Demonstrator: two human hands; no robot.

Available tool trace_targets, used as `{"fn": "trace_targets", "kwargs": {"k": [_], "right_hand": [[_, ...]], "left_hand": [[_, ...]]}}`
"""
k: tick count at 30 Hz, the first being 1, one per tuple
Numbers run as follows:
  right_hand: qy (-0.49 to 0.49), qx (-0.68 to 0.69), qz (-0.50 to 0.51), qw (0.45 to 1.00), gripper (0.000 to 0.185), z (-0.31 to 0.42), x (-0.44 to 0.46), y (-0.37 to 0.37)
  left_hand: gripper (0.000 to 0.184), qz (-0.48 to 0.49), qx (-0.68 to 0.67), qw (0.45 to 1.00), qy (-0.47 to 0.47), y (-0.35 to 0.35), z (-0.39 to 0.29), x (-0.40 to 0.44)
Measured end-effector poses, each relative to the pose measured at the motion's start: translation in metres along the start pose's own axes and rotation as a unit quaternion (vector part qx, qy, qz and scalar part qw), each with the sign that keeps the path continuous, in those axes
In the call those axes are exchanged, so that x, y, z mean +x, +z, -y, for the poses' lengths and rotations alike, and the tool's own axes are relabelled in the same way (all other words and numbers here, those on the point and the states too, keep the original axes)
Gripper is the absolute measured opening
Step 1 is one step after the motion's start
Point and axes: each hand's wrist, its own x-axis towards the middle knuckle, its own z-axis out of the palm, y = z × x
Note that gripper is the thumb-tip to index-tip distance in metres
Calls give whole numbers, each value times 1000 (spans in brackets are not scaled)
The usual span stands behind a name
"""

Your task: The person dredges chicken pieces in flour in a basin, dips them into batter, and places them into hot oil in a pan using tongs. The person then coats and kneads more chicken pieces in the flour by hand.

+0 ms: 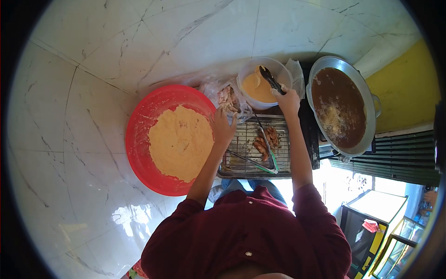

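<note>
My right hand (289,100) is closed around black tongs (270,79), whose far end is over a clear plastic tub (242,88) of pale orange batter (261,93). Batter coats something pale at that end, too unclear to name. My left hand (224,128) has its fingers apart at the right rim of a red basin (137,153), which holds pale yellow flour (181,144). Its fingertips reach the edge of a plastic bag (211,88) with raw meat pieces (228,99); whether they touch the meat is unclear.
Fried pieces (261,146) and green-ended metal tongs (274,160) lie on a wire rack over a tray (232,169). At right, a large pan (346,63) of brown oil (337,93) bubbles around frying food (332,118). A glass case (395,255) stands lower right.
</note>
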Motion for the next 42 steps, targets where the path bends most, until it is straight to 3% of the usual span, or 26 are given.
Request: {"fn": "trace_targets", "kwargs": {"k": [3,8,11,16,18,21,27,37,42], "right_hand": [[35,70,-36,996,45,1,-24,-3],[-6,270,-105,957,34,-13,-50,5],[52,278,-82,956,24,-9,-73,2],[32,267,-107,957,25,-24,-81,21],[87,266,-71,957,26,-27,-77,20],[38,372,-106,921,26,-22,-79,19],[49,397,-110,910,27,-18,-81,13],[85,351,-58,931,27,-17,-88,1],[47,333,-84,938,29,-28,-85,11]], "left_hand": [[50,2,-10,1000,-1,-2,-1,0],[50,1,-2,1000,6,-1,1,-1],[49,-7,2,1000,7,4,5,-2],[47,-7,2,1000,7,0,1,0],[46,-6,9,1000,7,0,0,-2],[47,-6,9,1000,5,-1,0,-1],[48,-6,13,1000,4,0,1,0],[46,-7,12,1000,9,0,1,-1],[46,-7,15,1000,9,1,1,-1]]}}
